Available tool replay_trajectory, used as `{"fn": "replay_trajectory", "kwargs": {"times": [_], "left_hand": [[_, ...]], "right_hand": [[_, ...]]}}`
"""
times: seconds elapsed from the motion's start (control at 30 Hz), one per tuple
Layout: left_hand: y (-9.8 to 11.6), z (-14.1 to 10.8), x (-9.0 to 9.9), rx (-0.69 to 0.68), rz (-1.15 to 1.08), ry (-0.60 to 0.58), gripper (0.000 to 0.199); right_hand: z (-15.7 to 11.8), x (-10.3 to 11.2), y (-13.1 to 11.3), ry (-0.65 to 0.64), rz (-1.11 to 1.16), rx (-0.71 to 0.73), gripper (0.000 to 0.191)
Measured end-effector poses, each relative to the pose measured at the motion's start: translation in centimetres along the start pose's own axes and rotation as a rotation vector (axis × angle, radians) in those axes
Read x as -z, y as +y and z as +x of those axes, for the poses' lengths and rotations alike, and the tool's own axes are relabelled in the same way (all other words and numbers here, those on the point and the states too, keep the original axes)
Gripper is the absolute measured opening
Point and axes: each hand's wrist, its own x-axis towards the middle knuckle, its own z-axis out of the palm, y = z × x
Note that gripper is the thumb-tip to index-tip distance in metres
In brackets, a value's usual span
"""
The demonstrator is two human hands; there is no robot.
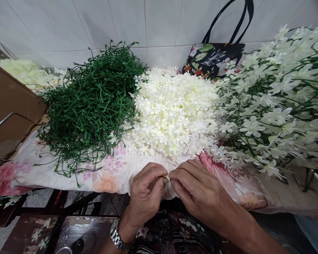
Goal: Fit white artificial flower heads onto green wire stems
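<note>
My left hand [148,187], with a metal watch on its wrist, has thumb and forefinger pinched together at the front edge of the cloth. Right beside it, my right hand [198,183] is closed in a pinch too, its fingertips almost touching the left ones. Something tiny and pale shows between the fingertips, too small to name. Beyond my hands lies a heap of loose white flowers [172,109]. A tangled pile of green stems [92,102] sits to its left. White flowers on green stems [275,113] are massed at the right.
A floral cloth [108,176] covers the work surface. At the left edge stands a cardboard box [13,102]. A black flowered bag [214,58] leans against the tiled wall [122,21]. Below the surface at the lower left is a brown stool or board [87,229].
</note>
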Motion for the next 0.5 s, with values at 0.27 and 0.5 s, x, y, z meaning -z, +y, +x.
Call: {"fn": "replay_trajectory", "kwargs": {"times": [0.27, 0.5], "left_hand": [[-0.6, -0.5, -0.1, 0.284, -0.297, 0.061, 0.011], [-0.9, -1.1, 0.2, 0.452, -0.540, 0.139, 0.006]], "right_hand": [[0.0, 0.0, 0.0, 0.093, 0.107, -0.015, 0.015], [0.1, -0.4, 0.2, 0.061, 0.137, -0.026, 0.040]]}}
